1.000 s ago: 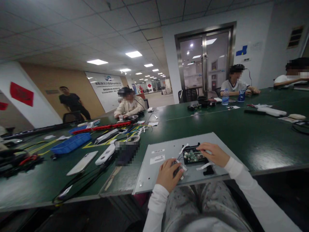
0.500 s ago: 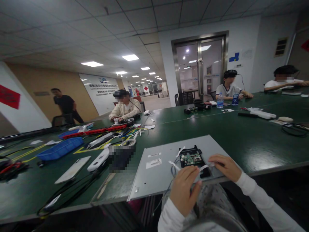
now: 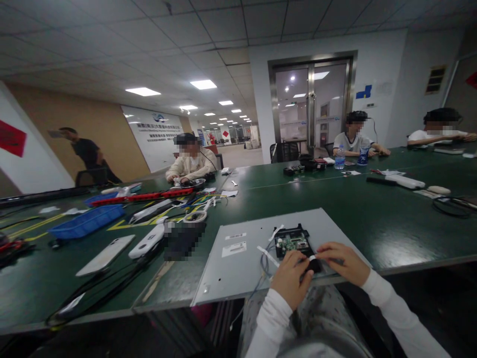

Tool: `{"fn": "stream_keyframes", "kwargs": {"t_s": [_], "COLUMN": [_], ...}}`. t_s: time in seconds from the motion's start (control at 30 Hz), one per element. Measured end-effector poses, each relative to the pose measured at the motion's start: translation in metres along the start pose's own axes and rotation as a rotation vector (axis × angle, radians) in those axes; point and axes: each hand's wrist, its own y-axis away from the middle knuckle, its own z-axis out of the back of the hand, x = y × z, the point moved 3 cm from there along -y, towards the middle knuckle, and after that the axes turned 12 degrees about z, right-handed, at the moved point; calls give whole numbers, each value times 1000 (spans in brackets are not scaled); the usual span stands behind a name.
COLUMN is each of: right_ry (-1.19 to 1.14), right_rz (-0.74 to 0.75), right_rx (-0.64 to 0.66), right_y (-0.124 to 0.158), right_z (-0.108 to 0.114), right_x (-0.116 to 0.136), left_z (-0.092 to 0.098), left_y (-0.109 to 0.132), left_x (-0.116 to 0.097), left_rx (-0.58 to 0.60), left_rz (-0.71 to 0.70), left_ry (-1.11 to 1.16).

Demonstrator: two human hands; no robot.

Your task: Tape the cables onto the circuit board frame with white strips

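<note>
A flat grey metal panel (image 3: 238,278) lies at the table's near edge, partly over my lap. On it sits a black frame with a green circuit board (image 3: 294,242). My left hand (image 3: 291,278) rests at the lower left of the board, its fingertips close to a small white strip (image 3: 311,258) on the black part. From the right, my right hand (image 3: 345,261) reaches to the same strip, thumb and fingertips together at its end. A thin grey cable (image 3: 265,261) and white tape pieces lie left of the board.
Left on the green table (image 3: 208,248) are a white phone (image 3: 106,255), a white device (image 3: 148,240), a blue tray (image 3: 87,222) and black cables. Bottles (image 3: 339,157) stand farther back. Several people are around the table or beyond it.
My left hand has moved up and right, closer to the strip and my right hand. The strip now lies flatter on the black part. The walking person has shifted left.
</note>
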Motion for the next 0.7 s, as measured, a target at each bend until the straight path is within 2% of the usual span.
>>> {"fn": "stream_keyframes", "kwargs": {"t_s": [0.43,0.7], "right_ry": [42,41], "right_rz": [18,-4], "right_rx": [36,8], "right_y": [2,2], "right_z": [-3,-2], "right_x": [-4,-3], "left_z": [-4,-2], "left_y": [3,3], "left_x": [3,2], "left_rx": [33,21], "left_rz": [35,37], "left_ry": [-27,-28]}}
